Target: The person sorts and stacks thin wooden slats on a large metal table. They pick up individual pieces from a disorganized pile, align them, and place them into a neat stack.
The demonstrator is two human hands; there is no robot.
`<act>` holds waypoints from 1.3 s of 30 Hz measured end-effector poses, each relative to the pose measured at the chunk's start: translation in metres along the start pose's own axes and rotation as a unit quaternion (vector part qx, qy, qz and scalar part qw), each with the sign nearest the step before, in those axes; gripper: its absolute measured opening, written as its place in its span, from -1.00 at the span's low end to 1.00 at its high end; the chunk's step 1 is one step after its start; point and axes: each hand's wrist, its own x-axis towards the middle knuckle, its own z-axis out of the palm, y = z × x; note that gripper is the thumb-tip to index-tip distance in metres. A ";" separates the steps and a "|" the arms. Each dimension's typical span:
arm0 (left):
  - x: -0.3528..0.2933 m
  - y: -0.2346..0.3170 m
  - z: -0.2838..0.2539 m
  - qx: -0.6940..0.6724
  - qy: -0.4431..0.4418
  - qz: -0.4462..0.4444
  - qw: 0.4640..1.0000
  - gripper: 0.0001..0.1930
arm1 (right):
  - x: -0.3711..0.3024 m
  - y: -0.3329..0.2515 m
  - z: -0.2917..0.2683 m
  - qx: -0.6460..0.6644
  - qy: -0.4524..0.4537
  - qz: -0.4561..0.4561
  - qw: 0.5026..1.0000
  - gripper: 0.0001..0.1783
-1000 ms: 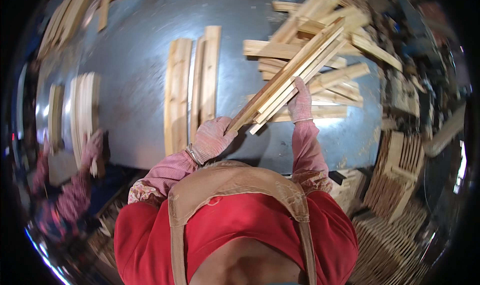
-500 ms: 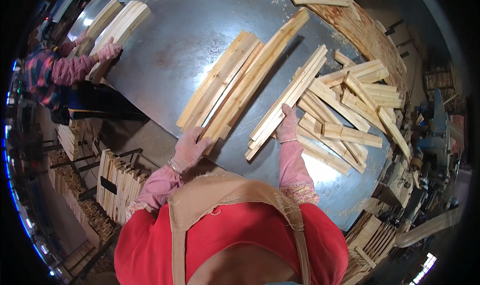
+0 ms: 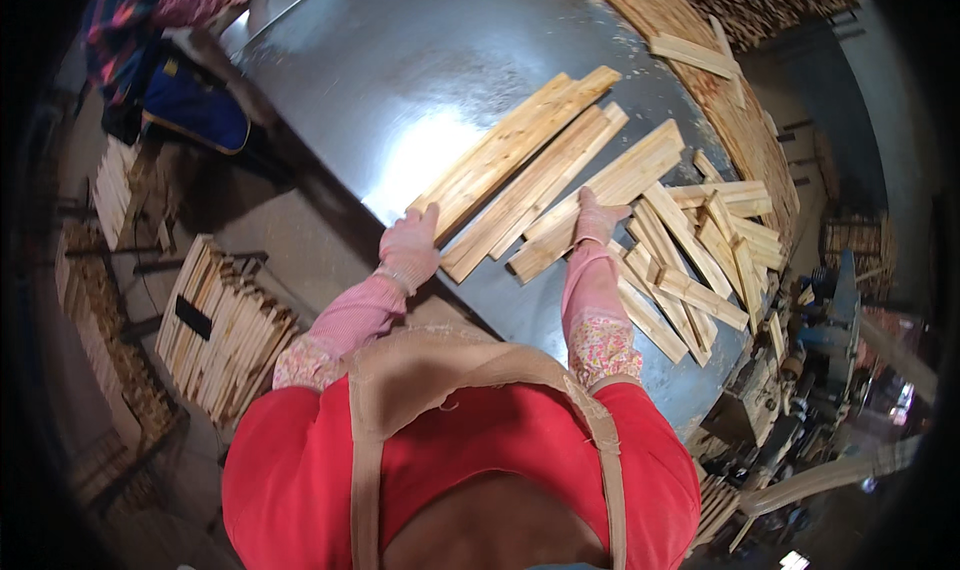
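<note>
Both my hands wear pale pink gloves. My left hand (image 3: 408, 248) grips the near end of a pair of long wooden slats (image 3: 515, 145) slanting away across the metal table. Beside them on the right lie more slats (image 3: 540, 190), close together. My right hand (image 3: 595, 220) holds the right edge of a further group of slats (image 3: 610, 185), its thumb apart and some fingertips on the wood. The fingers' undersides are hidden. These slats show their broad faces and overlap slightly.
A jumbled heap of shorter slats (image 3: 700, 260) lies right of my right hand. The metal table (image 3: 330, 100) has a wooden board (image 3: 690, 30) along its far right side. A co-worker's sleeve (image 3: 190, 5) shows upper left. Stacked slats (image 3: 225, 335) stand at lower left.
My right hand has brought its slats left, toward the others, and they have turned from edge to broad face. The left-hand slats lie flatter. The whole view has shifted.
</note>
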 end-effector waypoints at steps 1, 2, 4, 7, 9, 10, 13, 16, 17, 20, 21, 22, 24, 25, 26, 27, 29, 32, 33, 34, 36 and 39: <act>-0.001 -0.008 -0.003 -0.020 -0.017 -0.019 0.999 -0.29 | -0.014 -0.017 0.006 -0.014 -0.015 0.027 0.999 0.43; -0.002 -0.012 -0.012 -0.050 -0.029 -0.016 0.998 -0.30 | -0.019 -0.025 0.007 -0.033 -0.019 0.032 0.999 0.39; -0.008 -0.032 -0.018 -0.100 -0.033 -0.005 0.994 -0.32 | -0.022 -0.030 0.013 -0.051 -0.045 0.031 0.997 0.34; -0.054 -0.083 -0.026 -0.122 0.068 0.003 0.990 -0.32 | -0.050 -0.035 0.014 0.006 -0.070 0.015 0.997 0.22; -0.094 -0.127 -0.011 -0.177 0.210 0.040 0.961 -0.24 | -0.055 -0.031 0.012 0.109 -0.174 0.067 0.976 -0.08; -0.114 -0.144 -0.004 -0.220 0.275 0.065 0.934 -0.19 | -0.098 -0.070 0.002 0.063 -0.150 0.060 0.985 -0.24; -0.162 -0.157 -0.024 -0.213 0.524 0.028 0.824 -0.09 | -0.090 -0.061 0.003 -0.058 -0.086 0.080 0.991 -0.15; -0.184 -0.168 -0.044 -0.223 0.619 -0.166 0.735 -0.25 | -0.041 -0.019 0.019 -0.209 -0.049 0.073 0.974 -0.26; -0.191 -0.178 -0.043 -0.277 0.648 -0.202 0.680 -0.27 | -0.044 -0.020 0.026 -0.200 -0.104 0.061 0.972 -0.26; -0.186 -0.221 -0.035 -0.456 0.731 -0.272 0.428 -0.32 | -0.067 -0.024 0.062 -0.171 -0.267 0.042 0.947 -0.28; -0.185 -0.253 -0.008 -0.337 0.747 -0.356 0.449 -0.30 | -0.078 -0.025 0.072 -0.165 -0.310 0.039 0.935 -0.28; -0.187 -0.267 -0.010 -0.299 0.766 -0.408 0.397 -0.24 | -0.086 -0.026 0.080 -0.163 -0.346 0.037 0.923 -0.29; -0.199 -0.296 0.024 -0.427 0.704 -0.486 0.293 -0.16 | -0.103 -0.029 0.095 -0.163 -0.408 0.037 0.897 -0.30; -0.205 -0.306 0.042 -0.474 0.651 -0.539 0.247 -0.13 | -0.110 -0.029 0.102 -0.164 -0.434 0.039 0.885 -0.30; -0.205 -0.322 0.082 -0.413 0.641 -0.601 0.240 -0.12 | -0.117 -0.031 0.110 -0.165 -0.454 0.040 0.874 -0.31; -0.207 -0.338 0.124 -0.353 0.622 -0.662 0.223 -0.11 | -0.121 -0.032 0.116 -0.167 -0.471 0.040 0.865 -0.31; -0.201 -0.326 0.125 -0.444 0.601 -0.644 0.163 -0.14 | -0.122 -0.033 0.118 -0.161 -0.478 0.047 0.862 -0.32; -0.168 -0.353 0.197 -0.387 0.611 -0.684 0.092 -0.16 | -0.114 -0.035 0.114 -0.169 -0.478 0.055 0.860 -0.33; -0.160 -0.365 0.212 -0.377 0.629 -0.677 0.062 -0.16 | -0.109 -0.034 0.110 -0.170 -0.472 0.060 0.863 -0.33; -0.156 -0.376 0.211 -0.381 0.621 -0.681 0.067 -0.15 | -0.103 -0.033 0.102 -0.167 -0.460 0.067 0.869 -0.33; -0.155 -0.381 0.210 -0.395 0.587 -0.701 0.088 -0.11 | -0.085 -0.030 0.082 -0.164 -0.433 0.085 0.882 -0.34; -0.172 -0.358 0.217 -0.459 0.419 -0.739 0.259 0.01 | -0.055 -0.026 0.049 -0.155 -0.384 0.115 0.903 -0.35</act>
